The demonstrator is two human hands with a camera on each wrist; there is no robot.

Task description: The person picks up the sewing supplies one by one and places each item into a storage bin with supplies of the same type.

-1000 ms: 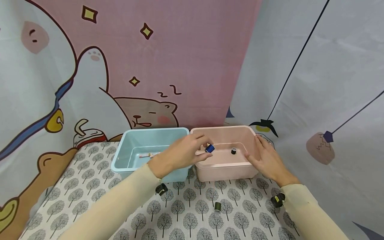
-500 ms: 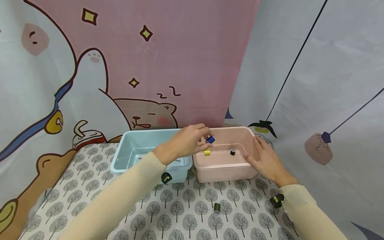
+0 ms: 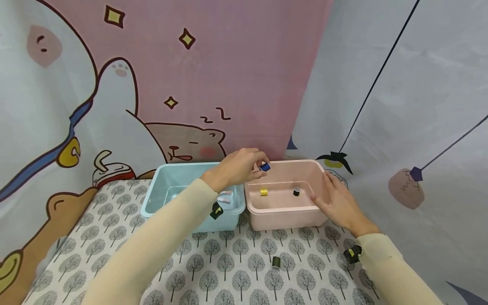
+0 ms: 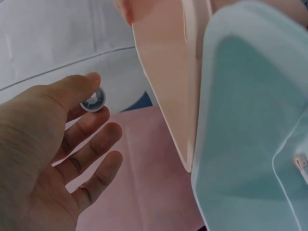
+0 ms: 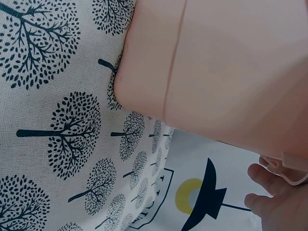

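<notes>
My left hand (image 3: 242,165) pinches a blue thread spool (image 3: 264,167) between thumb and index finger, above the back left of the pink bin (image 3: 289,210). In the left wrist view the spool (image 4: 93,101) shows its round end, and the other fingers are spread away from it. My right hand (image 3: 341,205) grips the right side wall of the pink bin, thumb over the inside and fingers outside. In the right wrist view, fingertips (image 5: 260,174) reach the bin's rim. A yellow spool (image 3: 263,192) and a black spool (image 3: 296,192) lie inside the pink bin.
A light blue bin (image 3: 190,167) stands against the left of the pink one, with small pinkish items (image 3: 224,197) in it, partly hidden by my left arm. A dark green spool (image 3: 276,262) stands on the tree-patterned cloth (image 3: 225,267) in front. Printed curtains hang behind.
My left hand has risen and moved back with the blue spool, uncovering the yellow spool in the pink bin. My right hand stays at the bin's right side.
</notes>
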